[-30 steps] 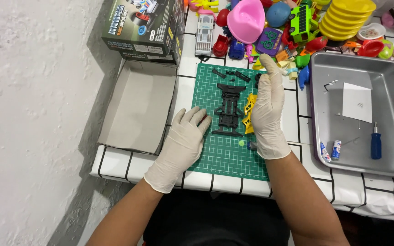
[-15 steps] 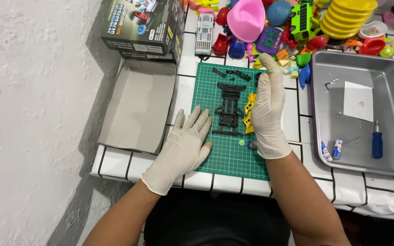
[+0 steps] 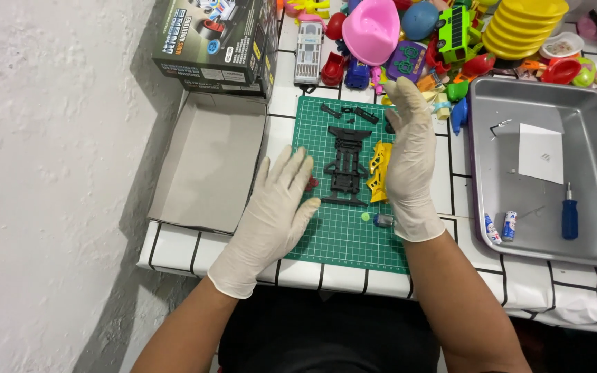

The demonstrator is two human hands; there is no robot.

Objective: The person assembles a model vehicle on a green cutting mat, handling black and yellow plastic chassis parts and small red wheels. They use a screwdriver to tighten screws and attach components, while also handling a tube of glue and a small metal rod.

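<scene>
Both my hands wear white gloves and hover over a green cutting mat (image 3: 343,238). A black toy car chassis (image 3: 345,164) lies in the middle of the mat, with a yellow plastic part (image 3: 378,172) on its right side. My left hand (image 3: 274,207) is flat and open at the mat's left edge, holding nothing. My right hand (image 3: 411,155) stands on edge, fingers straight, just right of the yellow part, also holding nothing. Small black parts (image 3: 354,112) lie at the mat's far end. A small green bit (image 3: 365,216) and a small motor (image 3: 382,220) lie near my right wrist.
A metal tray (image 3: 513,97) on the right holds a white paper, a blue screwdriver (image 3: 570,217) and two small batteries (image 3: 501,226). An open cardboard box (image 3: 209,162) and its printed lid (image 3: 219,45) sit on the left. Colourful toys (image 3: 450,34) crowd the back.
My left hand has shifted slightly toward the mat's left edge. My right hand has stayed beside the yellow part.
</scene>
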